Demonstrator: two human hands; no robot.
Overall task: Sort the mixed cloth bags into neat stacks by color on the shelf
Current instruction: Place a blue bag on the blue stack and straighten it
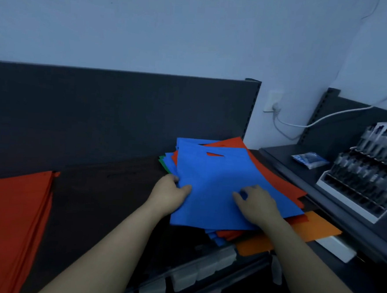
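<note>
I see the left hand [169, 196] at the left edge of the top blue bag [217, 177]. Its thumb lies on top of the cloth and its fingers curl under the edge, so it grips the bag. The right hand [256, 203] sits on top of the same bag, near the front right part. Its fingers are bent and their tips touch the cloth. A bit of blue shows between them, but I cannot tell if they pinch the bag or just press on it.

The blue bag lies flat on top of a messy pile [225, 234] on the dark shelf [107, 186]. Its handle hole points to the back, away from the hands. Under it I see red bags [277, 175] that stick out to the right and the back. More blue edges and a thin green edge [163, 163] poke out on the left. An orange bag [315, 228] sticks out at the front right, near the bottom of the pile.

Far to the left, well apart from the hands, a stack of red bags [11, 213] lies on the same shelf.

To the right, another shelf holds a white rack of small packs [367, 167] and a little blue packet [310, 159]. A white cable [341, 112] runs to a plug on the wall.
</note>
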